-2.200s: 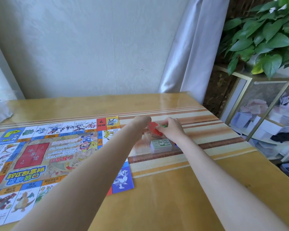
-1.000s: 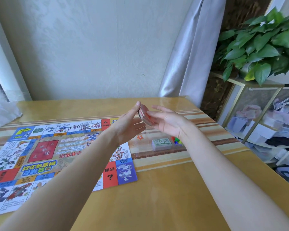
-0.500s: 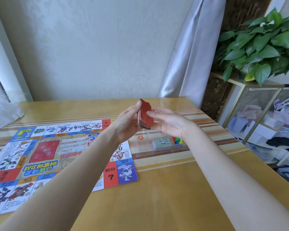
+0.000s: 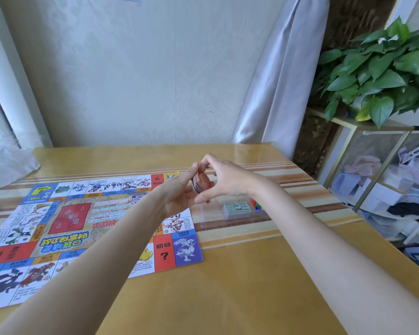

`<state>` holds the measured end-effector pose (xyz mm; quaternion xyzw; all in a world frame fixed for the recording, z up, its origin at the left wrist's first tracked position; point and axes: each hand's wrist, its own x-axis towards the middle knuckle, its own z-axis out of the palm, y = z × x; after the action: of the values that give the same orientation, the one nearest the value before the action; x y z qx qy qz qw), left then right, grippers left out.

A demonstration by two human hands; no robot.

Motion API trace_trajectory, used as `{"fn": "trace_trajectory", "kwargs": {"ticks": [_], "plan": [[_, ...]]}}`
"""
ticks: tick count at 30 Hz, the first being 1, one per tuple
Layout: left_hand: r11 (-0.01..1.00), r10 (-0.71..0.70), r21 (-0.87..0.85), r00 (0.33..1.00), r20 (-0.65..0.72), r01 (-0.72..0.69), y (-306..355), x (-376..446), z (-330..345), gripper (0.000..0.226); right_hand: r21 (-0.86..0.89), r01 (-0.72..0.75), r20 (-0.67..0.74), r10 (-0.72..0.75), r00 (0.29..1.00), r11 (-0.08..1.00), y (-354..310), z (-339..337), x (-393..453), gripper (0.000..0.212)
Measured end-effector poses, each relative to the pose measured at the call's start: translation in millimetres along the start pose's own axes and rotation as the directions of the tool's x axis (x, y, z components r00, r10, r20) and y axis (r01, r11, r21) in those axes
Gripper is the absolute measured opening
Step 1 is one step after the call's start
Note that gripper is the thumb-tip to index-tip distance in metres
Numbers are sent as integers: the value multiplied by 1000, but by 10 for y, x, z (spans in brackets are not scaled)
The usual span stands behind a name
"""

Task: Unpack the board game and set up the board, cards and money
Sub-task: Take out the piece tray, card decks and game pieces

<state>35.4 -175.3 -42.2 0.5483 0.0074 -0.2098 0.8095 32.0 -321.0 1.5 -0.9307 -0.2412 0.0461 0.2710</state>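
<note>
The colourful game board lies unfolded on the left half of the wooden table. Above its right edge both hands hold a stack of red-backed cards on edge. My left hand cups the stack from below, its thumb on the top edge. My right hand pinches the stack from the right, thumb under and fingers over. A wrapped bundle of green paper money lies on the table to the right, with small coloured pieces beside it, inside a clear tray I can barely make out.
A crumpled clear plastic bag lies at the table's far left corner. A curtain hangs behind the table. To the right stand a potted plant and a glass-fronted shelf full of clutter.
The hands lifted the red cards from the tray beside the money, raised them above the board's edge, and turned the stack on edge; now my right hand pinches it more from above.
</note>
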Motion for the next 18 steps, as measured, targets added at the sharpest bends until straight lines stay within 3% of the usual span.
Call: {"fn": "trace_trajectory", "kwargs": {"ticks": [5,10,14,18], "plan": [[999,-1,-47,991,130,8,-31,-47,-54,37,211,55,-58,-44,997,976,3,48,27,41],[989,46,-149,983,176,-19,19,-113,-40,33,437,38,-10,-38,999,899,-7,22,-6,37],[995,22,-96,988,153,-7,76,-125,-19,32,429,34,-20,-28,999,903,0,21,5,39],[998,-10,-66,986,167,21,95,-135,-34,47,389,21,-41,-6,999,921,13,33,4,39]]}}
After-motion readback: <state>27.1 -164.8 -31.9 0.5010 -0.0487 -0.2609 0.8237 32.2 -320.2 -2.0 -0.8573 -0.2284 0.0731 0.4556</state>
